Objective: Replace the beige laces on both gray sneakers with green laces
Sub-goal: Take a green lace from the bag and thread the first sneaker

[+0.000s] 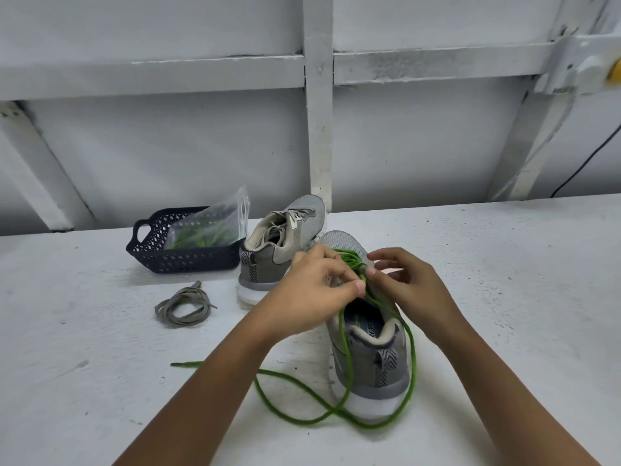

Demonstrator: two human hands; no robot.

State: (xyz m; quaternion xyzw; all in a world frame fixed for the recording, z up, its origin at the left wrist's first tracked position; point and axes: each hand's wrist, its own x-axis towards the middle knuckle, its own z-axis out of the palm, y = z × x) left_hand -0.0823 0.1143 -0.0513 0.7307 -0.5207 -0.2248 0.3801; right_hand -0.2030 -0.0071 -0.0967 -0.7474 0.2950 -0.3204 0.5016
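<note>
Two hands meet over the near gray sneaker (369,358) — left hand (312,287) and right hand (410,284) each pinching the green lace (411,358) — with a loose beige lace (183,307) coiled at nine o'clock.

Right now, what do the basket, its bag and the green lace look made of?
Basket: dark moulded plastic, judging by its rigid lattice walls. Bag: thin clear plastic film, glossy and creased. Green lace: round matte cord, probably woven textile; the weave is too fine to see.
</note>
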